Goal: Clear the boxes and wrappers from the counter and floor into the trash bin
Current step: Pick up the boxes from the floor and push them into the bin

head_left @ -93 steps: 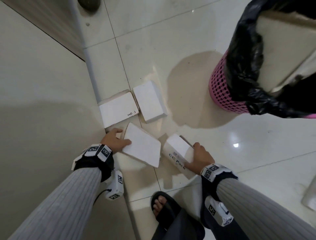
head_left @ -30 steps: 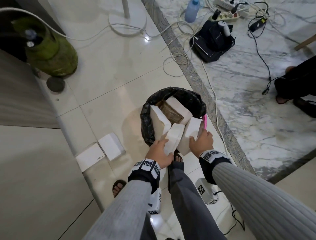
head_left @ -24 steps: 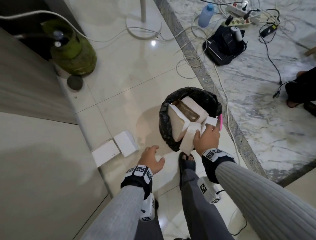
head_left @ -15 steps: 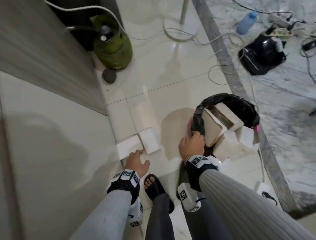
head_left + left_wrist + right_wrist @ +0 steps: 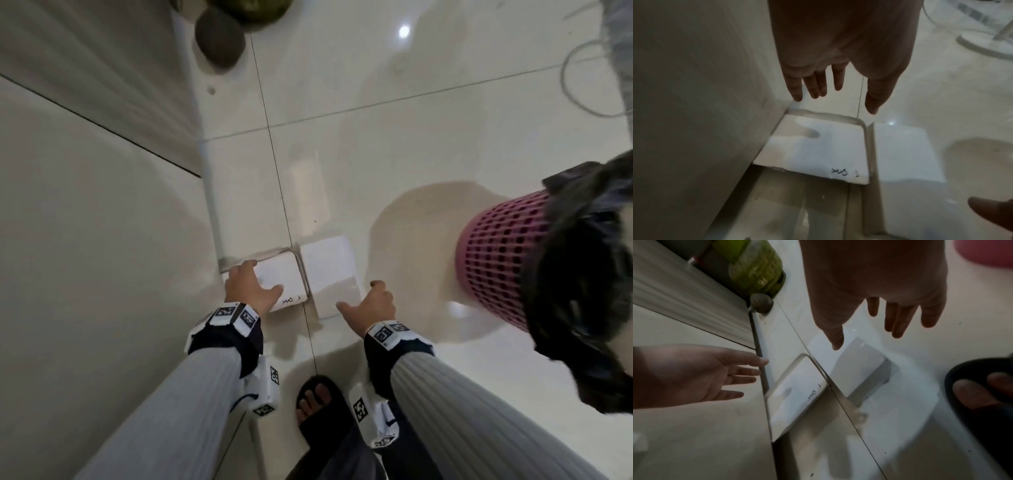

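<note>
Head view: hands (image 5: 251, 286) now over 2 boxes (image 5: 329, 270).

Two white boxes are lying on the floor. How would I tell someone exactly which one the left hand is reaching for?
Start at the cabinet wall on the left and follow its foot to the two white boxes lying side by side on the floor tiles. The left box sits tight against the wall, under the left hand. Unlike its plain neighbour, it has small handwriting near one corner.
</note>
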